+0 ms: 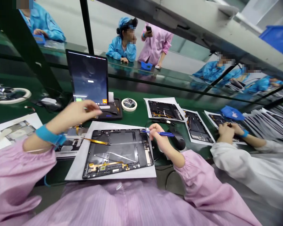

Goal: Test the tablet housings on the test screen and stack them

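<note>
A tablet housing lies with its inside up on a sheet of white paper before me. Gold ribbon cables and thin strips show inside it, and one gold ribbon sticks out past its left edge. My right hand grips a slim blue pen-like tool at the housing's top right corner; the tool's exact kind is unclear. Raised beyond the upper left corner, my left hand has its fingers stretched out and holds nothing. Just behind it stands a lit tablet screen.
A roll of white tape sits behind the housing. To the right are a black mouse and more open housings on paper. A co-worker's hands work at far right. A metal frame post slants at left.
</note>
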Available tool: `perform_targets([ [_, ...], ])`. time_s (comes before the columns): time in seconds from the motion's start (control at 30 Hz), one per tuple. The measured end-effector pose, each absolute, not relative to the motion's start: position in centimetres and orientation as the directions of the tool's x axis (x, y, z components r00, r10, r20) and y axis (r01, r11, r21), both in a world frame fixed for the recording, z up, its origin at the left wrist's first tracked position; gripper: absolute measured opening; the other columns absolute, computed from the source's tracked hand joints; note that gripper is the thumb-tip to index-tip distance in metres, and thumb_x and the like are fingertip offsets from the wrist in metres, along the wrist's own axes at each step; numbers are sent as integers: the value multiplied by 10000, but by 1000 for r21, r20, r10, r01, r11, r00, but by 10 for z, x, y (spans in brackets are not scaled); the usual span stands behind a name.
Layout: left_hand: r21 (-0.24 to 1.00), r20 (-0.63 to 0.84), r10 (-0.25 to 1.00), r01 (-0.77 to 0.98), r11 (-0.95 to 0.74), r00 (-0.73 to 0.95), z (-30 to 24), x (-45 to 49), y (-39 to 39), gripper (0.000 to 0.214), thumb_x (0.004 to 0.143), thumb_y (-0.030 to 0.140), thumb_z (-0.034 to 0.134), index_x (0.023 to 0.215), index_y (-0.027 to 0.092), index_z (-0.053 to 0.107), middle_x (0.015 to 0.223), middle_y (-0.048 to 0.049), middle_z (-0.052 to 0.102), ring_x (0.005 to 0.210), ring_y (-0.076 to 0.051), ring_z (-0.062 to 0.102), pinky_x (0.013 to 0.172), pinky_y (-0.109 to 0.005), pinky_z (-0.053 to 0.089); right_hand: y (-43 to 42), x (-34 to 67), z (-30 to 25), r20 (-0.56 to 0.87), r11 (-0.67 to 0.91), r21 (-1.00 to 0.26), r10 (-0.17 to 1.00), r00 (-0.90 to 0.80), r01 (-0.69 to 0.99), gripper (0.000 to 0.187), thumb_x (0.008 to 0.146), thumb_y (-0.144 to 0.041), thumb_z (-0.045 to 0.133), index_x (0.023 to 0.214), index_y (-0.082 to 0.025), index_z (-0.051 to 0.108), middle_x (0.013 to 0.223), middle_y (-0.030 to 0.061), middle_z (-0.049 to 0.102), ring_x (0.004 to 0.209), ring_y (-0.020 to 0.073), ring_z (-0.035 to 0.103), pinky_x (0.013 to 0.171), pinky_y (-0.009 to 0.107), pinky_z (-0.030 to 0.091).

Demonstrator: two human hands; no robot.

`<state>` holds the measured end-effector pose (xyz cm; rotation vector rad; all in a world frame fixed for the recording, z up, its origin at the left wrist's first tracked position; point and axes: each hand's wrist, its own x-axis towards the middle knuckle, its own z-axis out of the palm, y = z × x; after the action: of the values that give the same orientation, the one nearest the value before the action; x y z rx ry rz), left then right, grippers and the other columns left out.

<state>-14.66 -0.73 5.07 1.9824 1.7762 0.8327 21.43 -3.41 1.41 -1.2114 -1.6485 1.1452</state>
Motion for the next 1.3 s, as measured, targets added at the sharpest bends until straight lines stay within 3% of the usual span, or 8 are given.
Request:
perform_targets([
  [0.1, 618, -84, 913, 740, -266, 399, 49, -112, -29, 410, 722, 605, 582, 770, 203, 651, 703, 2, 667, 641, -152, 575, 603, -246, 415, -29, 217, -3, 121, 186, -919, 972, -200, 347, 131, 781, -305, 560, 860, -202, 540, 682, -22, 584, 631, 134, 551, 591, 256, 422],
  [0.17, 601, -199, 844, 742, -297, 498, 43, -100, -37, 355, 721, 565, 603, 758, 213, 627, 662, 13, 646, 599, -147, 561, 544, -241, 374, -29, 218, -8, 165, 217, -888, 973, -160, 405, 85, 758, -274, 578, 734, -207, 530, 641, -30, 552, 606, 128, 529, 577, 252, 404],
  [0.57, 502, -207, 860, 805, -316, 466, 33, -92, -52, 269, 690, 448, 634, 600, 214, 536, 590, 13, 589, 542, -150, 497, 492, -256, 258, -32, 216, -10, 208, 272, -841, 960, -185, 467, 140, 805, -235, 517, 677, -221, 460, 590, -52, 477, 568, 124, 480, 566, 249, 378],
  [0.87, 619, -286, 835, 756, -213, 470, 28, -93, -50, 221, 708, 405, 567, 618, 203, 574, 565, 18, 590, 527, -138, 507, 505, -237, 320, -27, 213, 9, 321, 371, -776, 929, -186, 511, 148, 823, -251, 499, 686, -217, 455, 648, -33, 492, 607, 124, 493, 590, 245, 387],
  [0.93, 642, -306, 817, 740, -202, 489, 27, -95, -49, 164, 694, 334, 530, 628, 198, 593, 596, 14, 609, 560, -140, 526, 531, -233, 350, -15, 204, 23, 336, 412, -669, 910, -244, 618, 106, 857, -276, 480, 772, -216, 500, 708, -15, 553, 644, 133, 535, 614, 248, 404],
  [1.1, 703, -337, 782, 693, -161, 524, 24, -99, -44, 168, 632, 246, 492, 689, 180, 635, 668, 2, 647, 616, -144, 558, 573, -224, 394, 36, 164, 40, 155, 366, -55, 922, -354, 929, 174, 841, -188, 481, 989, -200, 573, 862, 58, 659, 779, 212, 615, 658, 296, 424],
  [1.2, 732, -309, 783, 661, -167, 540, 25, -99, -42, 186, 638, 250, 509, 718, 167, 655, 689, -9, 661, 624, -145, 564, 583, -223, 407, 64, 143, 41, 138, 377, 21, 916, -377, 926, 295, 784, -80, 470, 1051, -130, 585, 891, 129, 666, 826, 262, 623, 692, 337, 443],
  [1.3, 761, -288, 776, 626, -170, 561, 25, -100, -42, 197, 673, 282, 537, 753, 162, 671, 734, -23, 689, 657, -153, 588, 601, -224, 423, 87, 126, 42, 162, 448, 49, 879, -449, 893, 442, 795, -60, 446, 1227, -114, 519, 1110, 170, 628, 1009, 274, 582, 812, 355, 448],
])
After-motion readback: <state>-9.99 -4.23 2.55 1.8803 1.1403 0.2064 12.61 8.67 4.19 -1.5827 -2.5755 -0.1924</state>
